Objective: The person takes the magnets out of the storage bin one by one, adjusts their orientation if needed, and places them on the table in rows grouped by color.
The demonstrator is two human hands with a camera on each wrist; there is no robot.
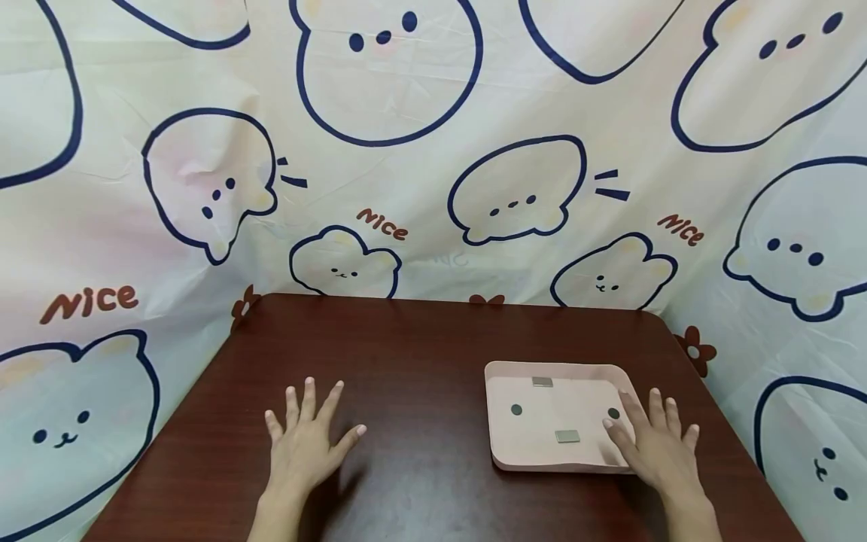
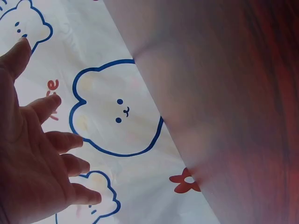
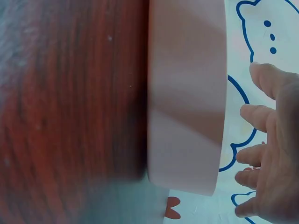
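A shallow pink tray (image 1: 501,376) lies on the right half of a dark wooden table (image 1: 406,346). Inside it are two small grey rectangular pieces (image 1: 567,436) and two dark round pieces (image 1: 516,410). My right hand (image 1: 653,444) lies flat, fingers straight, over the tray's near right corner, close to one round piece (image 1: 613,413). My left hand (image 1: 308,436) rests palm down with spread fingers on the bare table left of centre, holding nothing. The right wrist view shows the tray's outer wall (image 3: 187,102) beside my fingers (image 3: 261,116). In the left wrist view my fingers (image 2: 46,140) are spread.
A white cloth with blue cartoon animals and "Nice" lettering (image 1: 433,150) hangs behind and around the table. The table's far edge (image 1: 440,299) meets the cloth. Bare wood lies between my hands.
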